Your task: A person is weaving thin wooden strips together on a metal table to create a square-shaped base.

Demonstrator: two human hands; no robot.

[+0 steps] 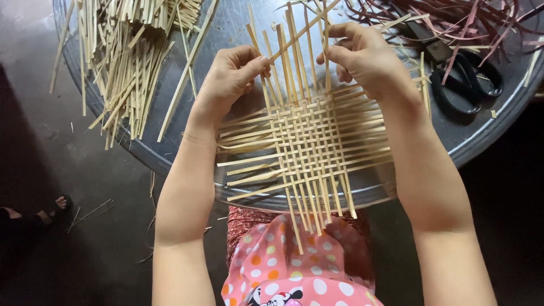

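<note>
Head view shows the left hand [229, 76] and right hand [362, 56] each pinching upright strips of the half-woven bamboo mat [309, 144] lying below the fingertips on the round metal tray [476, 141]; judged light, springy, splintery, loosely interlaced, best held by strip ends beside the weave.

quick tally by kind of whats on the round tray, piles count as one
woven bamboo mat, held by left hand and right hand: 1
pile of loose pale bamboo strips: 1
pile of purple strips: 1
black scissors: 1
total: 4, all on the metal tray
</note>
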